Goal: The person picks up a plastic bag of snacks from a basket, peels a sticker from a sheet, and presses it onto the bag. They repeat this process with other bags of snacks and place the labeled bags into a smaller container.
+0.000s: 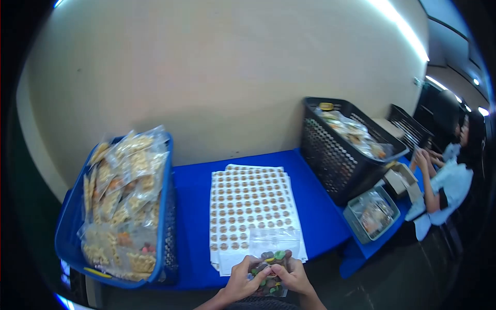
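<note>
My left hand [242,279] and right hand [295,276] each have a grip clamped on the bag [272,258] of coloured sweets, held at the near edge of the table [194,181], just over the sticker sheets [250,206]. I judge the slick plastic could slip, and sweets could spill past the edge to the floor. The table is covered in blue and stands against a plain wall [206,77]. A blue basket [70,232] of packed bags sits on my left, a black basket [330,150] and grey tray [354,214] on my right, where a co-worker [449,181] sits.

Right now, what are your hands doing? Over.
Left hand, right hand both gripping clear plastic bag of colourful snacks. White sheets of round brown stickers behind it.
</note>
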`<state>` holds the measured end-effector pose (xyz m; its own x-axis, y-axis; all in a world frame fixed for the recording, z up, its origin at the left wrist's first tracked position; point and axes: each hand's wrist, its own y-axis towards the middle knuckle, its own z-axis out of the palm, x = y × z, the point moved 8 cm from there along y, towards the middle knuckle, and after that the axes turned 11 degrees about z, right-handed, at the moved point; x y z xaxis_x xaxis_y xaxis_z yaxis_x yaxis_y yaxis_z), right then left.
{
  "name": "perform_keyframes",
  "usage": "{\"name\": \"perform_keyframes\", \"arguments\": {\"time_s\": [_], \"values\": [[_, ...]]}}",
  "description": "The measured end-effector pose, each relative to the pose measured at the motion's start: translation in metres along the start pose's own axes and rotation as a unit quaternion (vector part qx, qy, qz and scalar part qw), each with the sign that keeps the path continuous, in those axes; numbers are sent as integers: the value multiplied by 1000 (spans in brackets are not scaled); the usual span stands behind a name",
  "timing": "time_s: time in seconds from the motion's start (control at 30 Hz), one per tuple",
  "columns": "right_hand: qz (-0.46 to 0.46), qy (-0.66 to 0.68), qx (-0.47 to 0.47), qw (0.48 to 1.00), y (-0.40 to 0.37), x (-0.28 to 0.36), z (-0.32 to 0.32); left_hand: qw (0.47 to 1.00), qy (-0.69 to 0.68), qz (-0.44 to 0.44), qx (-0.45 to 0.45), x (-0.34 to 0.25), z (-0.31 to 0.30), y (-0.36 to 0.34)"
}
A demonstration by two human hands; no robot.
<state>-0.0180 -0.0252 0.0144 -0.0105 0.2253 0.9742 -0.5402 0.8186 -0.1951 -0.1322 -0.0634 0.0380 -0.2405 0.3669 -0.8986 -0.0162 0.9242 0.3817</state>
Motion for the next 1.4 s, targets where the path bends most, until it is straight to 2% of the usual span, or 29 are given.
{"name": "perform_keyframes", "arguments": {"time_s": [0.07,0.1,0.13,0.17,0.2,0.27,0.33,0.4,0.43,0.47,0.53,0.57,0.6,0.67,0.7,0.73,0.77,0.8,0.87,0.93,1.0,1.1,1.13,1.17,1.2,1.27,1.3,1.33,1.4], "values": [[-76,-37,-5,996,-15,9,-8,999,-36,29,-2,0,8,-1],[-113,-47,-23,992,-24,18,-10,988,-150,19,7,3,11,0],[-148,-58,-39,987,-34,27,-14,990,-138,27,10,-2,17,3],[-138,-93,-11,986,-38,26,-17,994,-71,79,13,-13,18,8],[-141,-94,-22,985,-49,31,-27,991,-4,132,13,-24,22,13],[50,-248,28,967,-67,17,-30,991,-48,128,12,-34,38,18],[91,-229,13,969,-87,-1,-45,989,-92,115,10,-41,59,15],[-56,-165,25,984,-106,15,-54,974,-218,24,55,-33,95,1],[-117,-131,-5,984,-122,26,-64,971,-222,49,71,-41,111,-3],[-115,-130,-14,985,-133,24,-74,970,-226,48,79,-46,125,-6],[-152,37,-4,988,-159,25,-102,962,-178,82,192,-63,164,-18],[-173,-30,-42,983,-171,36,-109,949,-200,73,234,-63,182,-27],[-174,-30,-48,983,-179,36,-117,947,-202,73,239,-66,193,-30],[-212,-174,-101,956,-199,38,-129,953,-161,111,233,-76,210,-37],[-210,-174,-105,956,-208,34,-135,945,-149,76,280,-75,223,-44],[-232,-222,-174,931,-222,36,-147,944,-154,77,283,-79,234,-46],[-252,-270,-242,898,-237,38,-157,938,-174,139,264,-93,242,-46],[-248,-273,-246,897,-245,37,-163,929,-194,199,245,-107,249,-47],[-251,-282,-329,866,-268,38,-181,923,-215,193,252,-116,270,-52],[-239,-260,-332,875,-284,42,-186,937,-176,108,282,-105,295,-54],[-222,-207,-331,893,-300,47,-188,943,-148,103,281,-104,313,-53],[-194,-214,-368,884,-326,41,-201,938,-147,145,277,-117,333,-45],[-187,-196,-384,883,-334,37,-209,912,-155,216,312,-130,343,-46],[-217,-207,-447,843,-347,41,-217,879,-162,286,344,-143,352,-49],[-220,-207,-451,840,-351,42,-221,849,-148,309,403,-150,362,-55],[-202,-239,-477,821,-356,41,-227,833,-82,343,426,-153,378,-58],[-181,-211,-487,828,-355,34,-231,865,-124,346,341,-167,369,-46],[-186,-213,-497,820,-355,31,-237,859,-129,356,346,-168,376,-43],[-190,-245,-537,785,-356,27,-248,886,-144,314,308,-156,388,-31]]}}
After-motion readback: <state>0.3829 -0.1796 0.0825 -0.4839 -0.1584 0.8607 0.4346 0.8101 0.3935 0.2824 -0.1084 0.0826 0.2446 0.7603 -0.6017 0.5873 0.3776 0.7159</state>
